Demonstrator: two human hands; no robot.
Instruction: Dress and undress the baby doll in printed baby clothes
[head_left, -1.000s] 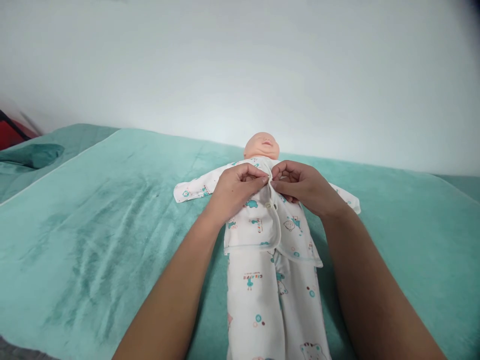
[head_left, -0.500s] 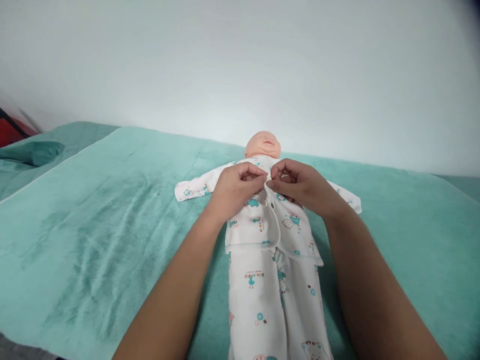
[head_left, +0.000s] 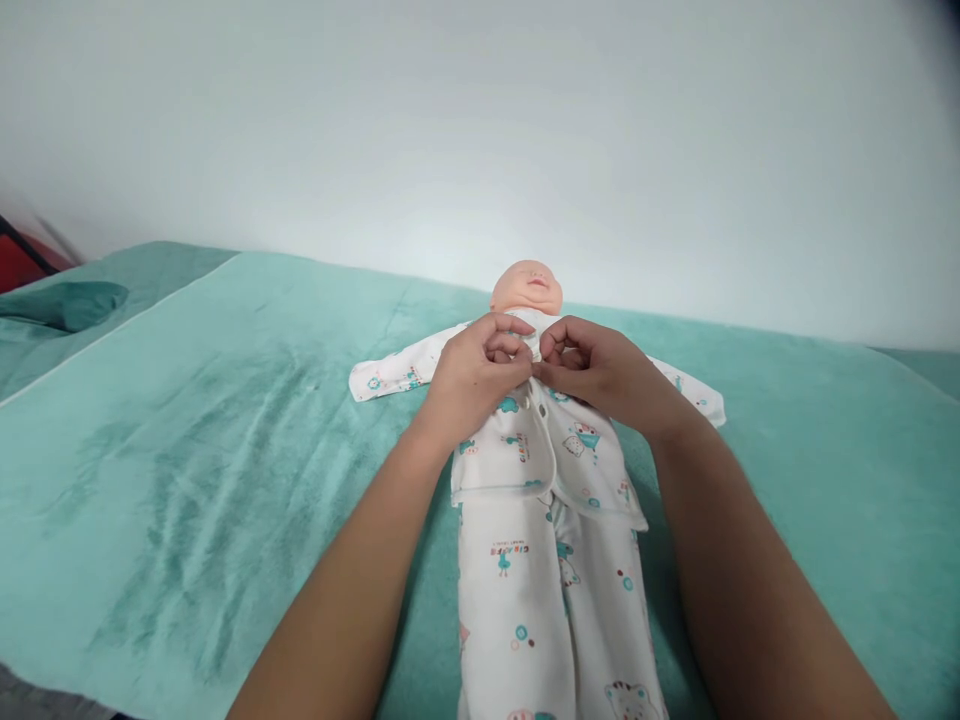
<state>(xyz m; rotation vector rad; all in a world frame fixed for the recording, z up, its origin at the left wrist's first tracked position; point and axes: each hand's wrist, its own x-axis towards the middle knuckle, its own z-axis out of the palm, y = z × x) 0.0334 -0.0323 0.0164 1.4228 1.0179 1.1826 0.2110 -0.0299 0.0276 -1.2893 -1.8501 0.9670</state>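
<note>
A baby doll point(head_left: 525, 287) lies on its back, head toward the wall and arms spread. It wears a white printed baby shirt point(head_left: 510, 455) and matching trousers point(head_left: 517, 610). My left hand point(head_left: 484, 370) pinches one front edge of the shirt at the chest. Facing it, my right hand point(head_left: 592, 365) has its fingers closed on the other edge, fingertips almost touching the left ones. The fastening between the fingertips is hidden. Below my hands the shirt front hangs unfastened, with a small button point(head_left: 544, 410) showing near the opening.
A green plush blanket point(head_left: 225, 480) covers the surface under the doll, wrinkled on the left. Behind stands a pale wall point(head_left: 480, 130). A darker green cloth point(head_left: 67, 300) and a red and black object point(head_left: 22, 260) lie at the far left.
My left index finger has lifted slightly and the left thumb has come closer to my right fingertips. The front edges of the shirt have shifted a little; the doll stays put.
</note>
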